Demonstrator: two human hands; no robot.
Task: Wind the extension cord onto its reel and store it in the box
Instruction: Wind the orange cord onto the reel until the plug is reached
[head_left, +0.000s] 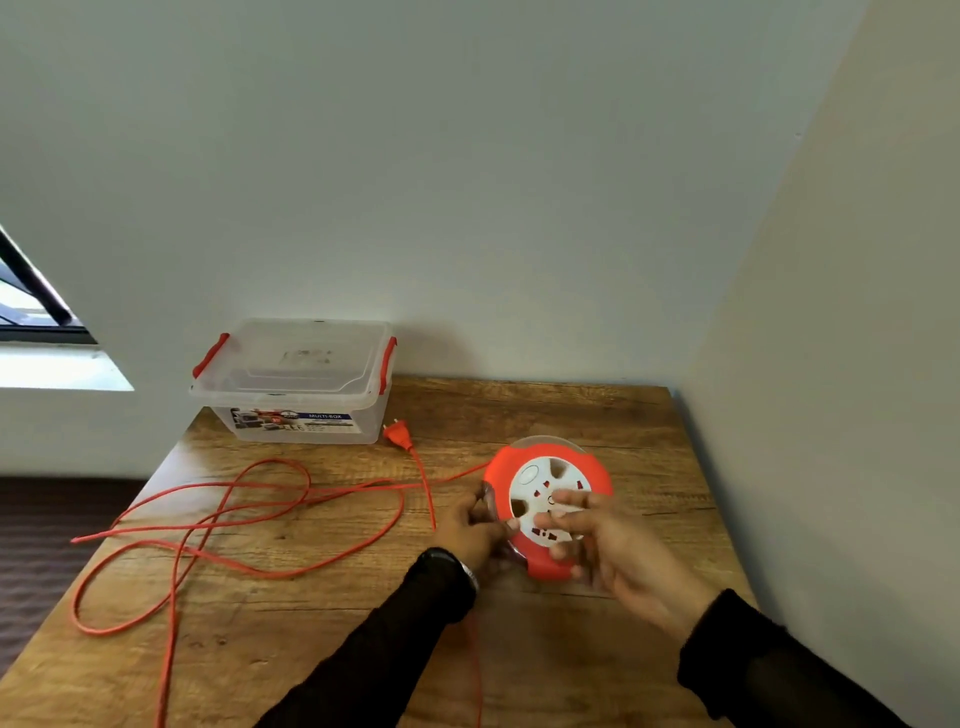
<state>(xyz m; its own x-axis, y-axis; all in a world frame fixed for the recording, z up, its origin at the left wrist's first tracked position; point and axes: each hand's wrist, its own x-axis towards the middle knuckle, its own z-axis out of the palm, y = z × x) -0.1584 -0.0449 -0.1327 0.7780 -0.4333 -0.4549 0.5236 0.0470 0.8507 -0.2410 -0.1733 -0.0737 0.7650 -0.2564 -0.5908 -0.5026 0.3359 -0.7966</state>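
the reel (545, 499) is held just above the wooden table (571, 665), tilted socket face up, likely so its hub can be turned. its left rim is gripped by the left hand (475, 527); the right hand (613, 551) is laid over the white face, fingers spread. left of the reel, the cord (249, 519) lies in loose loops, unwound. beyond the reel, the plug (399, 435) rests beside the lidded box (296, 384).

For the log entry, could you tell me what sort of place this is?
Probably a plain room in a home or office: a wooden table pushed into a corner of bare painted walls, with a window at the left.
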